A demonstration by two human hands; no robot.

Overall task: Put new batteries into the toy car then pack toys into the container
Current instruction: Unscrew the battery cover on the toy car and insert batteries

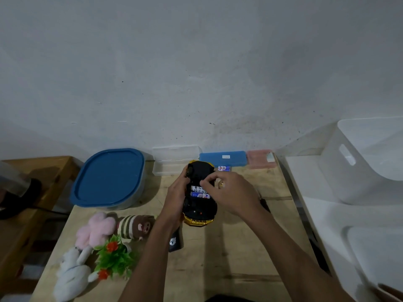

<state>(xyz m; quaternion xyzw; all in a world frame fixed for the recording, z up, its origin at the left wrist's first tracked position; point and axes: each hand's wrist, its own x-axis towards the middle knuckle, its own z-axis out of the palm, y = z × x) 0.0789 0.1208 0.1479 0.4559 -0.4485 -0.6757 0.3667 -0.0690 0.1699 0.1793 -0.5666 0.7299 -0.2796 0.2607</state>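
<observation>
Car [199, 211], mid-table, upturned: our left hand [176, 197] grips it. Right hand [231, 190] curls over the bay; we cannot tell its hold. Two batteries [197, 195] seated. Toys [96, 232] unpacked near left; container [109, 177] lidded.

Print on the batteries [200, 192], black piece [174, 241] and blue case [222, 159] is too blurred to read.

The toy car [199, 171] has a matt black plastic underside and a glossy, metallic-looking gold edge. The batteries [199, 195] in it wear shiny printed wraps. The table [229, 258] is pale, matt wood with visible grain. The container [109, 177] has a smooth blue plastic lid. The pink plush toy [96, 231] is fluffy cloth, and the striped plush toy [133, 226] looks knitted. The wall [196, 73] is rough, matt plaster.
</observation>
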